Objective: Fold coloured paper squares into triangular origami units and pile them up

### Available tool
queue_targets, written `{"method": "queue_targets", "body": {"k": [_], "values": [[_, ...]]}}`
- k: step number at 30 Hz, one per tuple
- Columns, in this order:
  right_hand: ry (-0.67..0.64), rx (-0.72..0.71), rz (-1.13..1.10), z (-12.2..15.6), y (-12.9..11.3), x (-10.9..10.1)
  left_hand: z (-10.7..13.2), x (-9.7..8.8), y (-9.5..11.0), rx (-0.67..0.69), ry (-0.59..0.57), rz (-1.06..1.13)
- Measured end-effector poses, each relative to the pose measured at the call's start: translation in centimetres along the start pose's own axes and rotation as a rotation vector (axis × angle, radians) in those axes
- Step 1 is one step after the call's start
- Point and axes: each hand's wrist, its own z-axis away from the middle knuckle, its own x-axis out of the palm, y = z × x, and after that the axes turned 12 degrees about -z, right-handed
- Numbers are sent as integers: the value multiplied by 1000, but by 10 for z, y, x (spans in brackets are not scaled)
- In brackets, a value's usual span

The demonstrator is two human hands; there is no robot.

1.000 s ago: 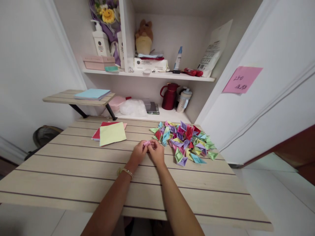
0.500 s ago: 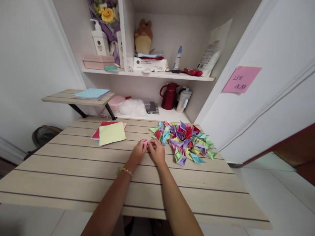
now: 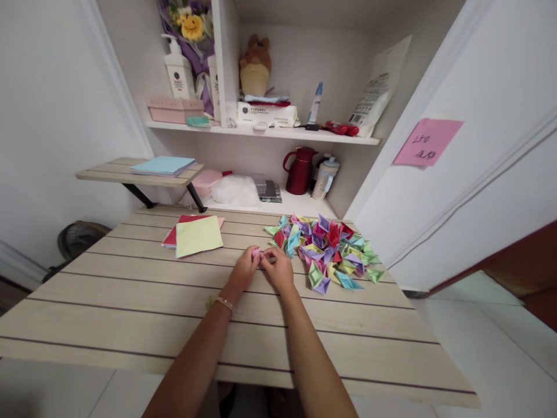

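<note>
My left hand and my right hand meet over the middle of the wooden table. Both pinch a small folded pink paper piece between their fingertips. Just right of my hands lies a heap of folded paper pieces in pink, purple, red, green, blue and yellow. A stack of flat coloured paper sheets, yellow on top over red and pink, lies to the left of my hands. A bracelet circles my left wrist.
Behind the table a small raised shelf holds blue sheets. Wall shelves carry a pump bottle, boxes, a plush toy, a red jug and a cup. A pink note sticks on the right door. A fan stands at the lower left.
My fingers have shifted slightly on the pink piece, which now sits a bit more to the left between my hands. Nothing else has moved.
</note>
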Motion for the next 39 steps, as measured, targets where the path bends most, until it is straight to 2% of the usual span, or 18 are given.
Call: {"method": "queue_targets", "body": {"k": [7, 12, 15, 20, 22, 25, 29, 33, 37, 39], "values": [[-68, -5, 4, 1, -2, 4, -2, 1, -5, -53, 26, 81], [-60, -25, -1, 2, -2, 8, -4, 0, -4, -111, 9, 256], [-24, 0, -2, 2, 0, 8, -6, 0, -4, -136, -40, 391], [84, 155, -231, -1, 4, 8, -9, 0, -4, -250, -142, 737], [114, 213, -345, -2, 5, 8, -9, -1, -3, -284, -183, 808], [132, 249, -420, -3, 5, 8, -7, -3, -2, -298, -213, 802], [80, 229, -350, -2, 6, 7, -7, -4, -1, -290, -246, 723], [15, 212, -337, 0, 6, 11, -8, -4, -2, -330, -199, 694], [51, 238, -488, 1, 3, 20, -10, -5, -1, -376, -58, 777], [31, 254, -521, 3, 0, 24, -10, -6, -1, -374, -35, 834]]}}
